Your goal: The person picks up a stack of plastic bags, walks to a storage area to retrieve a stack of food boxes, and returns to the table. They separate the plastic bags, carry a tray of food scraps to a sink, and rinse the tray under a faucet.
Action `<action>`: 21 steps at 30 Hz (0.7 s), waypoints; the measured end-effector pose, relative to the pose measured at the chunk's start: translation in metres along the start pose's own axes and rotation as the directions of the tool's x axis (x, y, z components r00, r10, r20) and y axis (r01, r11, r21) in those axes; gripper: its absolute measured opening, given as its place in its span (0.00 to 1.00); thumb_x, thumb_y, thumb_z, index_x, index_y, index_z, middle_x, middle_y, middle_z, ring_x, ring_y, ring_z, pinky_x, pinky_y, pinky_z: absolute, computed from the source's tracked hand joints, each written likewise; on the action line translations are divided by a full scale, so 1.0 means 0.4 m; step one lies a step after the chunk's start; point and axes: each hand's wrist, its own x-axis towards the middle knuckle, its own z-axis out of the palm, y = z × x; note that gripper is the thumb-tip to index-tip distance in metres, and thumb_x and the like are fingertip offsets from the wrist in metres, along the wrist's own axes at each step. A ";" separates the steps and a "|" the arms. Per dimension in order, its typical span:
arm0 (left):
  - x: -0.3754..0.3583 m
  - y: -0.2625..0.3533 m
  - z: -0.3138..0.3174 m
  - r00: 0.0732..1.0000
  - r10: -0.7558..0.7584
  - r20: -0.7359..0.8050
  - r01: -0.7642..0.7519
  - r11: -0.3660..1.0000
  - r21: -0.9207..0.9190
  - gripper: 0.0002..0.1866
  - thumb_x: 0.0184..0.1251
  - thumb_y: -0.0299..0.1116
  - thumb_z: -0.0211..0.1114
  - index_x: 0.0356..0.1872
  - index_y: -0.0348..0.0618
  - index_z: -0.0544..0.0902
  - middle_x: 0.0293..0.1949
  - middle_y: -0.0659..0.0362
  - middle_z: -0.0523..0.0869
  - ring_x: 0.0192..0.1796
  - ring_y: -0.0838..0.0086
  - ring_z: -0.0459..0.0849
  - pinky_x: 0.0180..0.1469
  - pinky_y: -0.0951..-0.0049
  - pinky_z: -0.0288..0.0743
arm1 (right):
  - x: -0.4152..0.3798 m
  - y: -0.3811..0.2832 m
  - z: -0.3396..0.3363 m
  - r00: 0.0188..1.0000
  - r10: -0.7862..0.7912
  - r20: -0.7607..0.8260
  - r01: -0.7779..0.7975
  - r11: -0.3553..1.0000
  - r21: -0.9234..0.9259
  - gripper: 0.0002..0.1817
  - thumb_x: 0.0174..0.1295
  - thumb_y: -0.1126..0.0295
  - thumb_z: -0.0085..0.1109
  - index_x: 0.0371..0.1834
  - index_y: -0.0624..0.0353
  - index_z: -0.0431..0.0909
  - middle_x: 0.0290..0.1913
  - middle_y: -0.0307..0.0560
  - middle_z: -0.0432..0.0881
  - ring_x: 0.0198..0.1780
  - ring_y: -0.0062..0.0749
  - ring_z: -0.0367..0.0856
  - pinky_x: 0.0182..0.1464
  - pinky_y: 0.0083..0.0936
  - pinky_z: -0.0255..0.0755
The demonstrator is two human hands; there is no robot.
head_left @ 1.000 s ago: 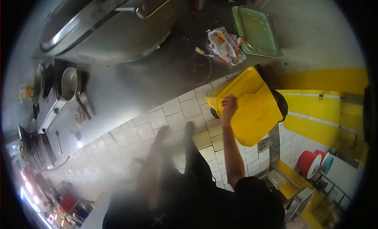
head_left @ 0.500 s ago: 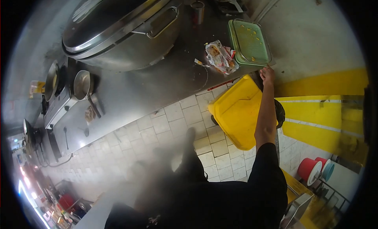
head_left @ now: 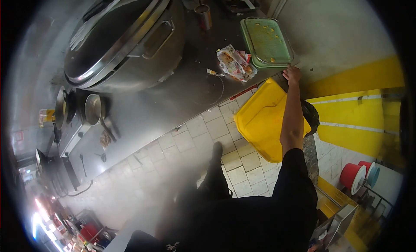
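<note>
My right hand (head_left: 292,73) is at the near corner of a green rectangular tray (head_left: 255,47), by the counter's edge. Its fingers are curled, and what they hold, if anything, is too small to make out. The tray has a clear rim and yellow food bits in it. Beside it lies a crumpled white and red wrapper (head_left: 234,63) with brown food remains. Below my right hand and forearm is a large yellow bin lid (head_left: 264,122), with black bag plastic at its right. My left hand is not in view.
A big lidded steel pot (head_left: 145,63) stands on the steel counter (head_left: 173,109). Farther left are a small saucepan (head_left: 93,109) and a stove. An open can (head_left: 203,17) is near the back. Red tubs (head_left: 350,175) sit at lower right. Haze blurs the lower left.
The view has shifted and turned slightly, so the pot, counter and tray appear elsewhere in it. My right hand stays by the tray's corner, its fingers turned a little more to the left.
</note>
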 end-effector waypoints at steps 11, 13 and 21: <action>-0.052 -0.173 -0.070 0.995 -0.095 0.010 0.095 0.995 -0.017 0.14 0.71 0.37 0.54 0.54 0.46 0.71 0.43 0.55 0.85 0.42 0.69 0.86 0.37 0.71 0.76 | -0.145 0.075 -0.184 0.987 0.124 0.100 -0.155 0.880 0.449 0.12 0.70 0.74 0.46 0.53 0.70 0.69 0.44 0.52 0.80 0.43 0.36 0.84 0.24 0.16 0.77; -0.039 -0.213 -0.084 0.996 -0.078 0.049 0.078 0.997 -0.009 0.14 0.71 0.38 0.54 0.54 0.46 0.72 0.44 0.55 0.85 0.43 0.68 0.86 0.38 0.70 0.75 | -0.145 0.190 -0.270 0.986 -0.003 0.164 -0.069 0.900 0.430 0.14 0.69 0.78 0.47 0.54 0.74 0.70 0.45 0.56 0.80 0.40 0.40 0.85 0.38 0.28 0.86; 0.037 -0.244 -0.102 0.952 -0.015 0.305 -0.016 0.995 0.100 0.18 0.68 0.45 0.56 0.55 0.50 0.73 0.48 0.55 0.84 0.46 0.66 0.85 0.43 0.64 0.75 | -0.623 0.495 -0.650 0.994 0.044 -0.099 0.025 0.795 0.606 0.13 0.67 0.74 0.52 0.52 0.70 0.72 0.44 0.52 0.82 0.38 0.35 0.84 0.30 0.25 0.77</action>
